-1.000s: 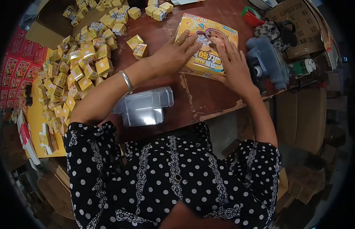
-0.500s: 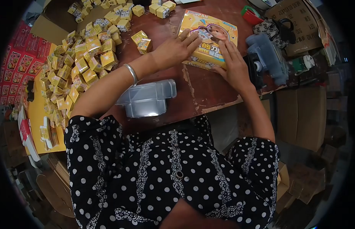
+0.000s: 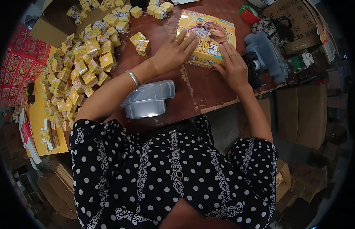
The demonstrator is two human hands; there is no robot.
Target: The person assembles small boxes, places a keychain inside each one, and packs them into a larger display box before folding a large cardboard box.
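Observation:
A yellow printed cardboard box point(image 3: 208, 44) with a dog picture and large lettering lies on the table in front of me. My left hand point(image 3: 175, 49) reaches over its left edge, wearing a ring, with the fingers stretched out flat on the lid. At the front right corner, my right hand point(image 3: 234, 68) grips the box, its fingers along the top and right edge and its thumb at the front face. Nearer my body, below my left forearm, lies a clear plastic tray point(image 3: 148, 101). Two small yellow wrapped packets point(image 3: 141, 44) rest just left of the box.
A large heap of small yellow packets point(image 3: 84, 63) covers the left side, by an open carton point(image 3: 47, 28). On the right are stacked clear plastic trays point(image 3: 267, 57), a tape roll point(image 3: 307, 59), a red-green container point(image 3: 249, 14) and a patterned bag point(image 3: 267, 26). The table's front edge is worn.
My hands and the box have shifted slightly in view. The left hand has slid a little left and toward me on the lid; the right stays at the corner.

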